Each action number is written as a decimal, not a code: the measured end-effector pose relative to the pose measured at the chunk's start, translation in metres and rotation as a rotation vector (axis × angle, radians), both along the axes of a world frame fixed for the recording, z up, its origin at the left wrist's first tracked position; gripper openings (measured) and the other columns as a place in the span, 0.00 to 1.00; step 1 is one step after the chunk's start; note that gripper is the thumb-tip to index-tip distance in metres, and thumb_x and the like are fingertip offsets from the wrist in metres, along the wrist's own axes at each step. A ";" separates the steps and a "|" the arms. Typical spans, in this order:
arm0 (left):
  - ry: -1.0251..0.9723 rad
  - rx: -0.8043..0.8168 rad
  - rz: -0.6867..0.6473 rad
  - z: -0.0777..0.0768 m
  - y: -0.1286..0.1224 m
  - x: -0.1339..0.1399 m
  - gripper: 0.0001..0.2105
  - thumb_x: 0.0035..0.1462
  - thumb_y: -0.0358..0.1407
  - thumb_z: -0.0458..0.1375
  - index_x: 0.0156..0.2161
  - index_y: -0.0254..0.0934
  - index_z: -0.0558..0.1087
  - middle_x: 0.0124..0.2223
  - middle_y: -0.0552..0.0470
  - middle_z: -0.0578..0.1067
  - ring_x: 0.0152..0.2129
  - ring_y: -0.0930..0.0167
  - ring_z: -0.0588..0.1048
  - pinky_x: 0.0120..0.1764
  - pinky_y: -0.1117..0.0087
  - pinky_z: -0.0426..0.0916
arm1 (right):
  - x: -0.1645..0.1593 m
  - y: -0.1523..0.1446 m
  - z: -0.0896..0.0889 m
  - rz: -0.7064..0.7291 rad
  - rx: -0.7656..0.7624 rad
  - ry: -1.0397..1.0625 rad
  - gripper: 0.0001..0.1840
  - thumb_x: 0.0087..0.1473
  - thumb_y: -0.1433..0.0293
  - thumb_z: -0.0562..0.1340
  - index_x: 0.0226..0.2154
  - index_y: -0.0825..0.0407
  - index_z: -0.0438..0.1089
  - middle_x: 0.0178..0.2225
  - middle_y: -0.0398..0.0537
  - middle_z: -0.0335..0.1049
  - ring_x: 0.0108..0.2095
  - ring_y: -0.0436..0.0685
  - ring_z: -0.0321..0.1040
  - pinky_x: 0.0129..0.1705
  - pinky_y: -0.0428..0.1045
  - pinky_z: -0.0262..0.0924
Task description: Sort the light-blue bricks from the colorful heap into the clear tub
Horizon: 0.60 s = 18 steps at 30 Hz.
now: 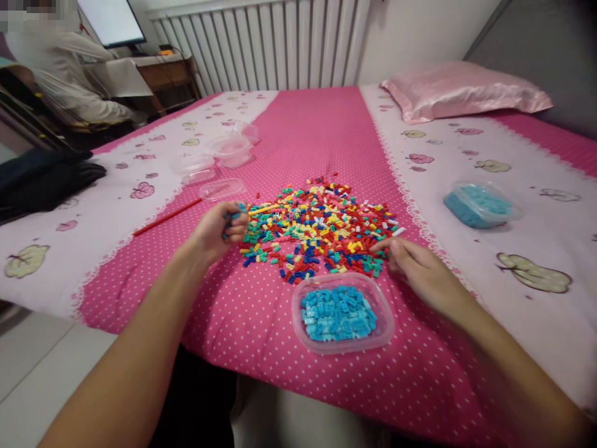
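A heap of small mixed-colour bricks (321, 230) lies on the pink dotted bedspread (261, 311). My left hand (219, 230) is at the heap's left edge, fingers curled around a few light blue bricks. My right hand (415, 264) rests at the heap's right edge and pinches a small white piece (398, 232) between its fingertips. In front of the heap, between my forearms, stands a clear plastic tub (342, 313) partly filled with light blue bricks.
A second tub of light blue bricks (480, 205) sits to the right. Several clear tubs and lids (224, 155) and a red stick (165, 216) lie at the left. A pink pillow (461, 90) is at the back; another person (60, 68) sits far left.
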<state>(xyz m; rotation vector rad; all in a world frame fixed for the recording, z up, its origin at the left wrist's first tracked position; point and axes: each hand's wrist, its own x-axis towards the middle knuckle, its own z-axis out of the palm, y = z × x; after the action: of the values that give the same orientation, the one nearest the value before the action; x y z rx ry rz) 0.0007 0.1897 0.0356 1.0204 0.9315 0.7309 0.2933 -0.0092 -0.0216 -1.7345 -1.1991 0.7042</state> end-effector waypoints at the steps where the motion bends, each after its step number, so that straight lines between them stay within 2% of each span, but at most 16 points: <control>1: -0.106 -0.001 0.030 0.002 0.000 0.000 0.09 0.56 0.23 0.44 0.27 0.37 0.57 0.17 0.62 0.52 0.09 0.81 0.49 0.12 0.81 0.43 | -0.001 0.001 0.004 -0.013 0.019 0.119 0.25 0.60 0.47 0.54 0.35 0.50 0.72 0.20 0.41 0.55 0.21 0.53 0.53 0.26 0.48 0.49; 3: -0.361 -0.037 0.111 0.002 -0.003 0.001 0.11 0.58 0.22 0.41 0.27 0.37 0.54 0.17 0.63 0.51 0.09 0.82 0.50 0.13 0.82 0.45 | -0.005 0.001 0.012 -0.057 0.057 0.367 0.24 0.58 0.47 0.58 0.35 0.51 0.72 0.19 0.37 0.48 0.19 0.49 0.45 0.22 0.46 0.43; 5: -0.563 -0.119 0.171 -0.002 -0.005 0.002 0.13 0.60 0.20 0.38 0.27 0.38 0.52 0.16 0.63 0.51 0.09 0.82 0.52 0.13 0.83 0.46 | -0.007 0.001 0.020 -0.120 0.101 0.556 0.23 0.53 0.48 0.63 0.34 0.51 0.72 0.19 0.36 0.46 0.19 0.47 0.41 0.21 0.44 0.41; 7: -0.625 -0.194 0.179 -0.007 -0.007 0.004 0.15 0.62 0.21 0.36 0.27 0.38 0.52 0.17 0.62 0.53 0.09 0.82 0.53 0.13 0.83 0.47 | -0.007 0.000 0.024 -0.169 0.137 0.677 0.24 0.48 0.48 0.68 0.34 0.52 0.72 0.19 0.35 0.45 0.20 0.46 0.40 0.21 0.43 0.42; 12: -0.455 -0.238 0.132 -0.010 -0.008 0.011 0.17 0.67 0.26 0.34 0.27 0.36 0.55 0.20 0.61 0.56 0.09 0.84 0.53 0.12 0.83 0.47 | -0.006 -0.002 0.023 -0.202 0.123 0.773 0.26 0.42 0.49 0.72 0.34 0.53 0.74 0.19 0.35 0.45 0.20 0.45 0.41 0.19 0.41 0.42; 18: -0.217 -0.068 0.148 -0.004 -0.012 0.022 0.15 0.69 0.29 0.40 0.29 0.36 0.59 0.22 0.62 0.53 0.10 0.82 0.47 0.14 0.80 0.39 | -0.006 -0.003 0.016 -0.190 0.086 0.739 0.21 0.50 0.50 0.68 0.34 0.51 0.75 0.20 0.38 0.46 0.20 0.46 0.41 0.18 0.41 0.44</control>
<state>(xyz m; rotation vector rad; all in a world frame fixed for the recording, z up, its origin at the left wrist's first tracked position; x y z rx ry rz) 0.0224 0.1779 0.0317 0.8004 0.8424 0.9082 0.2871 -0.0122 -0.0057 -1.3050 -0.5372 1.0344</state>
